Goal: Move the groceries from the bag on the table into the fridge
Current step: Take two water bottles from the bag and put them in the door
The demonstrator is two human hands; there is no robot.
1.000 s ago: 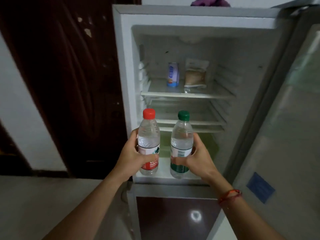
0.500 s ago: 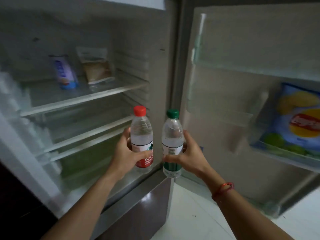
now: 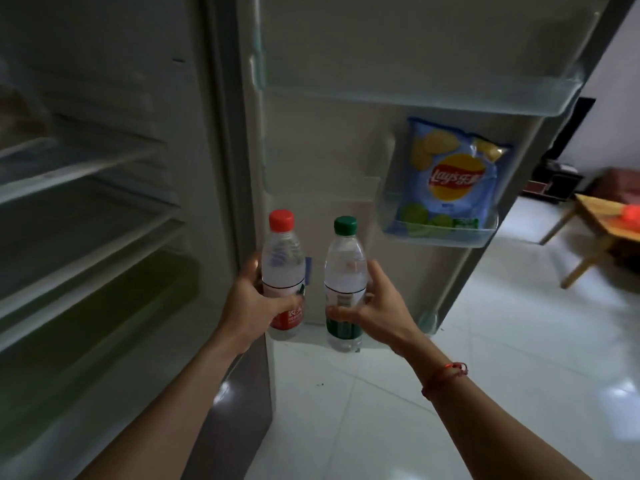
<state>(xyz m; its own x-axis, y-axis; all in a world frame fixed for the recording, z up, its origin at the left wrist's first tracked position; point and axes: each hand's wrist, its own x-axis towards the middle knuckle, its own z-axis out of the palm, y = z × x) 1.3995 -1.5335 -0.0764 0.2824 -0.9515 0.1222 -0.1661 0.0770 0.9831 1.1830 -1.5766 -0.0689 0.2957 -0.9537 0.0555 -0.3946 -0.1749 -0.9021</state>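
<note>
White floor tiles [image 3: 485, 358] now fill the lower right, the view having swung from the shelves [image 3: 86, 164] to the fridge door [image 3: 329, 161]. At centre, the left hand [image 3: 247, 306] grips the red-capped bottle [image 3: 282, 268] and the right hand [image 3: 381, 303] grips the green-capped bottle [image 3: 345, 268], both upright, lower left of the chip bag [image 3: 450, 181].

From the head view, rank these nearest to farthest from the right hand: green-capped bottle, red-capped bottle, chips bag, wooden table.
1. The green-capped bottle, held in the right hand.
2. The red-capped bottle, just left, gripped by the left hand.
3. The chips bag, up right in the door shelf.
4. The wooden table, far off at the right edge.
</note>
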